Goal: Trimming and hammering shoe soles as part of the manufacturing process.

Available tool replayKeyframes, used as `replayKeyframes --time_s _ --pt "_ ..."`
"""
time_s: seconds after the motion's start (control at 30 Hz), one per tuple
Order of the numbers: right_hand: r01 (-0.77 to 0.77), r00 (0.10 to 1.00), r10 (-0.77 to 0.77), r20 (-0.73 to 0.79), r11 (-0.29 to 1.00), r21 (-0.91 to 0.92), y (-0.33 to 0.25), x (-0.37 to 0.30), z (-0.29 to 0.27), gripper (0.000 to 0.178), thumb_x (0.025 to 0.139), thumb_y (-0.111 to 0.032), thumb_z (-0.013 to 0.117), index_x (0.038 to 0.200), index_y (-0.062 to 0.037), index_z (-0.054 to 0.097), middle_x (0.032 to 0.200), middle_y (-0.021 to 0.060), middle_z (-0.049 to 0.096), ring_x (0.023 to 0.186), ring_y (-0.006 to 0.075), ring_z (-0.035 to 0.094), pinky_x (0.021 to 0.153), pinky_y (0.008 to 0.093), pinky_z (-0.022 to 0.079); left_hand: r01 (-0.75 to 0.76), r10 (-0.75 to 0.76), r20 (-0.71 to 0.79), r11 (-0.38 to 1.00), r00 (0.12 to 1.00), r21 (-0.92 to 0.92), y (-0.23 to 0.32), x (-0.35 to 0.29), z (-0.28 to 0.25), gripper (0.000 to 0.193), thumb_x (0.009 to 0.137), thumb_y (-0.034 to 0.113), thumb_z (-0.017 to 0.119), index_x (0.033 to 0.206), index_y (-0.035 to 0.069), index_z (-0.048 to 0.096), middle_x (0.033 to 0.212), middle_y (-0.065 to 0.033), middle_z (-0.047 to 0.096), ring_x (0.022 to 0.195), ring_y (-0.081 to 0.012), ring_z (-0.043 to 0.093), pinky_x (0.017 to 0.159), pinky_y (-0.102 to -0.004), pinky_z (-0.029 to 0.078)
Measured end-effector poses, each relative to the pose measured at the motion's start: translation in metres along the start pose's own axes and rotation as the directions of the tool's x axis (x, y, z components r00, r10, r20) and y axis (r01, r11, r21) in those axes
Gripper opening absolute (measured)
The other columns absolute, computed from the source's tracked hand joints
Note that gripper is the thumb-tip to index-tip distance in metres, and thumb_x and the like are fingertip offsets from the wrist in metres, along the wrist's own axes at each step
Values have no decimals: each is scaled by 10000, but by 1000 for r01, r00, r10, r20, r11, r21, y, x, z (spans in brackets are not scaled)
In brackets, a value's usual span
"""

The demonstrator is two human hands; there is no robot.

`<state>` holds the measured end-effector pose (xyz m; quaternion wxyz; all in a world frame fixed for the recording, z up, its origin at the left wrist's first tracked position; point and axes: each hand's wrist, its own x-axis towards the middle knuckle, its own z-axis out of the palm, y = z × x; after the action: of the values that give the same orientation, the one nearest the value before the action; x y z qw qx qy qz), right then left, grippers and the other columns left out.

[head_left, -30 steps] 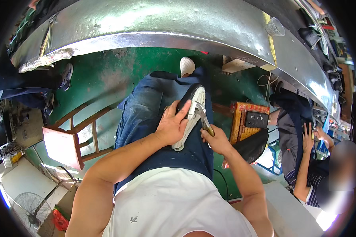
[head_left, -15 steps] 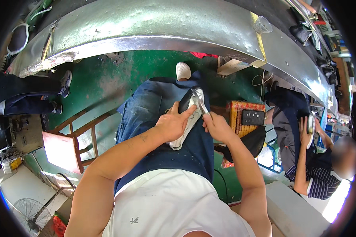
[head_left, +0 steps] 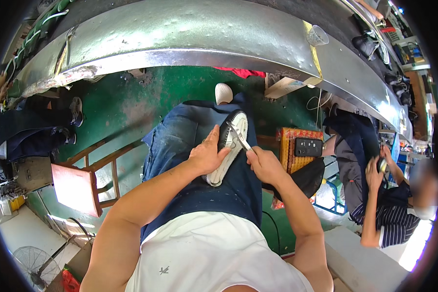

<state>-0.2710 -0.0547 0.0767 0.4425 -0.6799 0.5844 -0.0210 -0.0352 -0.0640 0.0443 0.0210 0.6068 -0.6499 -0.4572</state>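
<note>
A dark shoe [head_left: 222, 165] lies sole side up across my apron-covered lap, showing its whitish underside and a black edge at the toe. My left hand [head_left: 207, 153] grips its left side, fingers stretched toward the toe and thumb over the underside. In my right hand [head_left: 265, 164] is the handle of a metal tool [head_left: 240, 138] that looks like pincers. The tool's head rests on or just above the underside near the toe. Whether its jaws are apart is too small to tell.
A long metal-topped bench [head_left: 170, 36] runs across the front, with a clear plastic cup [head_left: 317, 35] on it. To my left stands a wooden chair [head_left: 78, 187]. At my right are a phone [head_left: 308, 147] on a woven seat and a co-worker [head_left: 394, 209] holding something. A fan [head_left: 31, 265] stands behind left.
My right hand and the tool have shifted down and left, off the toe's far edge. My left fingers have spread flatter along the shoe. The co-worker's hands have moved lower.
</note>
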Motion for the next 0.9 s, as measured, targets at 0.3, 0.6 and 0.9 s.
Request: replayKeyframes --time_s 0.3,0.6,0.9 --pt "-117 990 106 90 985 124 8 -46 -1 339 1017 -342 562 1011 -6 611 853 246 687 849 476 660 751 529 503 66 -14 216 970 976 -235 -5 14 -26 1051 886 452 753 1630 37 137 1577 -272 391 1441 -342 444 1189 -374 353" --pt "166 976 -148 160 981 -103 -20 -61 10 308 983 -312 622 1064 -15 610 992 249 687 922 472 646 820 522 500 1 82 179 908 981 -419 -24 32 -12 1082 826 406 816 1622 31 186 1560 -243 436 1422 -327 472 1177 -347 364" --pt "-334 872 263 412 936 109 74 -91 30 323 1037 -374 581 1015 -55 628 926 133 731 817 262 724 696 429 551 50 -13 100 923 995 -382 -28 15 -5 1036 882 433 759 1640 95 139 1567 -243 426 1434 -357 450 1199 -364 330"
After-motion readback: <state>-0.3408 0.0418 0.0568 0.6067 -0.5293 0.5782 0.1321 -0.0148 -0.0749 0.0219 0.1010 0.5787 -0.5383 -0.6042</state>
